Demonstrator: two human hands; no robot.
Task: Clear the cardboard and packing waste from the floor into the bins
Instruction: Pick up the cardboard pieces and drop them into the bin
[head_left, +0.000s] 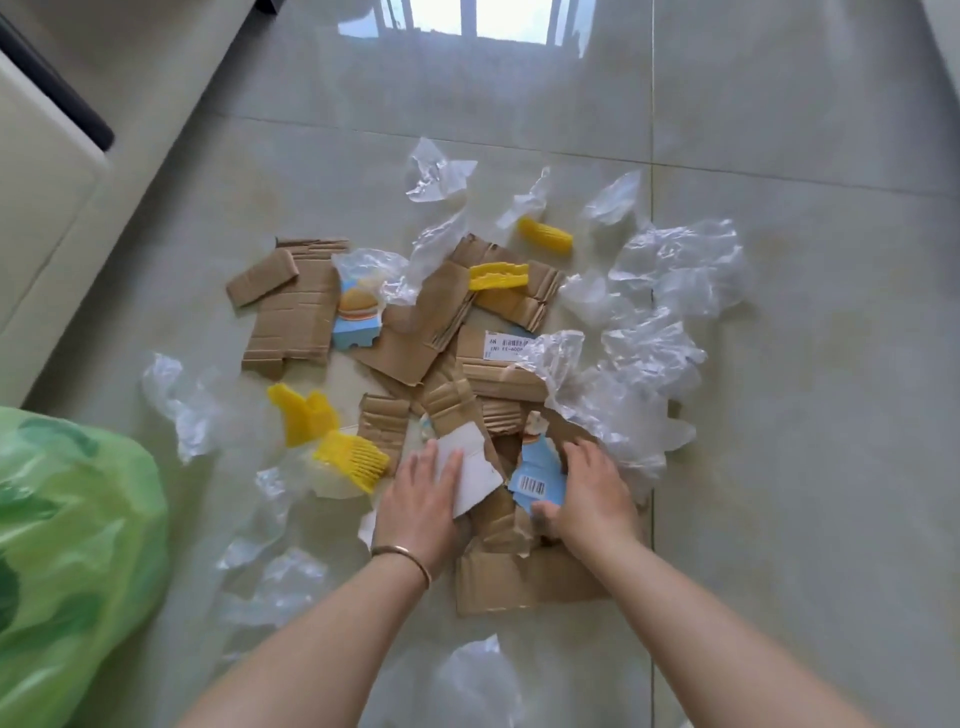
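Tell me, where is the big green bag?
In the head view the green bag sits at the lower left edge, to the left of the left hand, with clear plastic wrap lying on the floor beside it.

Body in view: two forearms and both hands only. Both forearms bare, no sleeves visible up to frame edge. Left hand (423, 499): thin metallic bangle (402, 558) at the wrist, gold-toned, plain band, no charm visible. Right hand (592, 493): no jewellery, no watch. No gloves on either hand.
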